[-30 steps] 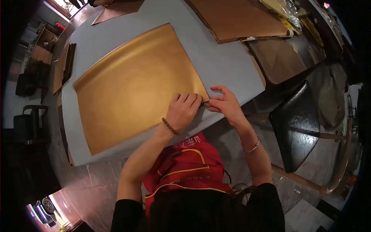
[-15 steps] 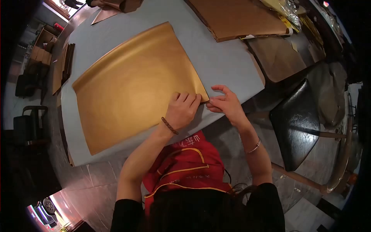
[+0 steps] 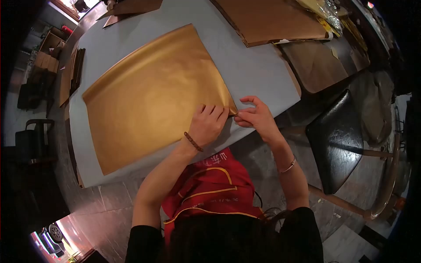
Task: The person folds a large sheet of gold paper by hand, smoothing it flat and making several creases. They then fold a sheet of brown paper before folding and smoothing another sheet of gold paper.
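Note:
A large gold paper sheet (image 3: 144,101) lies across the pale-covered table, its far edge slightly curled. My left hand (image 3: 209,124) rests on its near right part, fingers bent and together over the paper close to the corner. My right hand (image 3: 258,117) pinches that corner between thumb and fingertips, with the other fingers curved above. A small crease runs up from the corner beside my left fingertips. The thumb of my left hand is hidden.
Brown sheets (image 3: 276,22) are stacked at the far right, next to crumpled yellow and clear wrapping (image 3: 326,15). More brown pieces (image 3: 131,8) lie at the far left. A black chair (image 3: 337,144) stands to the right; the table's near edge (image 3: 131,175) runs in front of me.
The paper near the right corner has lifted and bent a little more between my hands. Both hands stay almost in place. At the far left, the brown pieces have shifted.

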The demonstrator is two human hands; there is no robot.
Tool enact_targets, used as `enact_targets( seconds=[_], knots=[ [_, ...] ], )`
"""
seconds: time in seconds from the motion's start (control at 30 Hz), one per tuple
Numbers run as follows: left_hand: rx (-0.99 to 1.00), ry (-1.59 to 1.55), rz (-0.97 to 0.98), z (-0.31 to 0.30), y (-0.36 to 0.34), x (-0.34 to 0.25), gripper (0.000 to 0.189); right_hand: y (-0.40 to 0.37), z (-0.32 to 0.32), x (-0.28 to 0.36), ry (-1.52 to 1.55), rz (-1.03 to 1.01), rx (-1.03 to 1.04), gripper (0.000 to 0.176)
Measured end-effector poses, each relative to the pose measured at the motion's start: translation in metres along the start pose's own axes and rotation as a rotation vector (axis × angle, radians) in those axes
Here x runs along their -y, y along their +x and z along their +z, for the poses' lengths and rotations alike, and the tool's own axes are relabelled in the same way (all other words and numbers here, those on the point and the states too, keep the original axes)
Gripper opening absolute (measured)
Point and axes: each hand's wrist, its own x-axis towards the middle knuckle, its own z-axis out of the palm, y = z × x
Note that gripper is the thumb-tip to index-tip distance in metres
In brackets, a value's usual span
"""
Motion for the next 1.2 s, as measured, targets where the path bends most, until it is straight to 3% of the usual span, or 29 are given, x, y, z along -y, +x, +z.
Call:
enact_targets(
  seconds=[0.6, 0.77, 1.0, 1.07, 1.2],
  knots=[
    [-0.035, 0.010, 0.024, 0.000, 0.002, 0.000, 0.023, 0.004, -0.008, 0.009, -0.086, 0.012, -0.027, 0.036],
    [-0.034, -0.001, 0.026, 0.002, 0.002, 0.000, 0.025, 0.011, -0.006, 0.009, -0.293, -0.182, -0.114, 0.033],
    [0.021, 0.022, 0.015, 0.002, 0.001, -0.002, 0.024, 0.010, -0.005, 0.002, -0.390, -0.249, -0.068, 0.032],
    [-0.002, 0.004, 0.013, 0.002, 0.001, -0.002, 0.023, 0.009, -0.007, -0.003, -0.703, -0.520, -0.052, 0.031],
    [-0.014, 0.018, 0.032, 0.001, 0.002, -0.002, 0.022, 0.006, 0.000, -0.003, -0.883, -0.537, -0.050, 0.026]
  ],
)
